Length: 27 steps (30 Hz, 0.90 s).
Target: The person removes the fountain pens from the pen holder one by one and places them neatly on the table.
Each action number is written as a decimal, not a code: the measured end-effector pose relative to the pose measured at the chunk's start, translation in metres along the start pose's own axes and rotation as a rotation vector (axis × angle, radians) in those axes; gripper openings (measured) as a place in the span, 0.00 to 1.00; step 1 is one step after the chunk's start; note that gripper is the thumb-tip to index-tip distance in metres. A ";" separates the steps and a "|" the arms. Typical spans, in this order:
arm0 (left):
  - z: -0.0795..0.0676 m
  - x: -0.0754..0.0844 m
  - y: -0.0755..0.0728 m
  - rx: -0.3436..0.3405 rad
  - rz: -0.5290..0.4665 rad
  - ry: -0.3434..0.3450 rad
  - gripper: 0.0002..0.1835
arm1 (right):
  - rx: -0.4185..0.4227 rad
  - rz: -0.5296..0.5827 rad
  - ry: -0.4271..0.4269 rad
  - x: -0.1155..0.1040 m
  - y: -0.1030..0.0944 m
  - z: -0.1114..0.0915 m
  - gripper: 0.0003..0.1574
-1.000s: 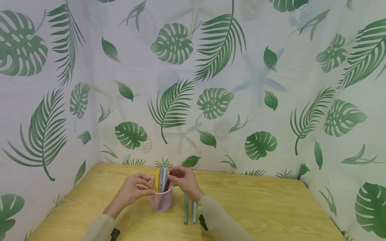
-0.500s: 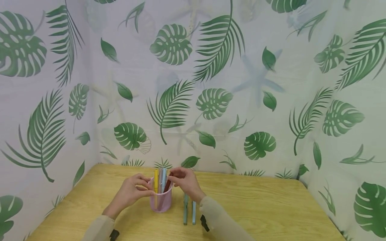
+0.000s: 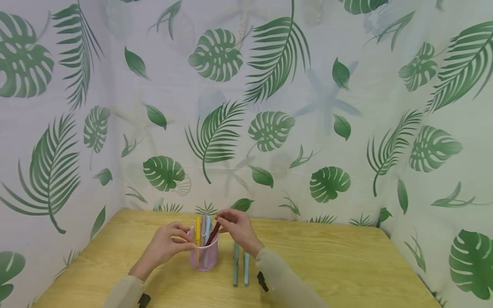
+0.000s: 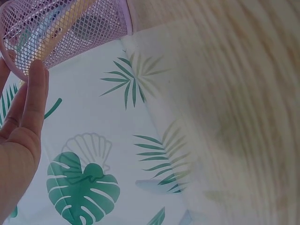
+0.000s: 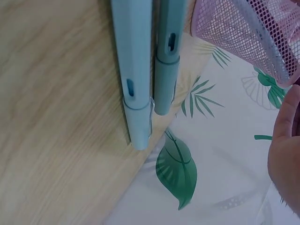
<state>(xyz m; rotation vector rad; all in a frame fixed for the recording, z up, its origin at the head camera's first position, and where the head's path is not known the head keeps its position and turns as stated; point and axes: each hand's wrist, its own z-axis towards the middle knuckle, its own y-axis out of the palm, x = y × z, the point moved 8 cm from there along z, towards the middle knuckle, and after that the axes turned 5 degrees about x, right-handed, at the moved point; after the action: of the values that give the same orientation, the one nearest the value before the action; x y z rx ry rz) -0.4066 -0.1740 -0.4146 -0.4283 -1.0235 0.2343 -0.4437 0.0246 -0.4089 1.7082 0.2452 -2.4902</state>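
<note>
A pink mesh pen cup [image 3: 204, 262] stands upright on the table. My left hand [image 3: 163, 246] holds it at the left, thumb on the near side of the rim and fingers round the far side; in the left wrist view its fingertips meet the rim [image 4: 18, 72]. My right hand [image 3: 240, 229] pinches the upper end of a dark red pen [image 3: 213, 234], which leans to the right with its lower end inside the cup. Beside it in the cup are a yellow pen [image 3: 198, 229], a light blue pen [image 3: 208, 224] and a greyish one.
Two capped pens, one grey-green [image 3: 236, 271] and one light blue [image 3: 246, 273], lie side by side on the wooden table [image 3: 331, 265], right of the cup and under the right forearm. A leaf-print sheet [image 3: 231, 171] rises behind the table and at both sides.
My right hand has risen slightly, and the dark red pen stands a little higher out of the cup. My left hand keeps its hold on the cup.
</note>
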 end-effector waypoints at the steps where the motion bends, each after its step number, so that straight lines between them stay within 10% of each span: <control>1: 0.000 0.000 0.000 0.003 -0.001 0.002 0.09 | 0.001 0.004 -0.002 0.000 -0.001 0.000 0.15; 27: 0.000 -0.003 -0.003 0.005 0.029 -0.045 0.09 | 0.258 0.257 -0.046 -0.004 -0.042 0.007 0.13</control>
<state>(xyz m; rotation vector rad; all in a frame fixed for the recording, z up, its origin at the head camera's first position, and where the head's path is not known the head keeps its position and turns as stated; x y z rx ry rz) -0.4085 -0.1778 -0.4159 -0.4354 -1.0613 0.2731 -0.4561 0.0644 -0.3995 1.6424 -0.2950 -2.4478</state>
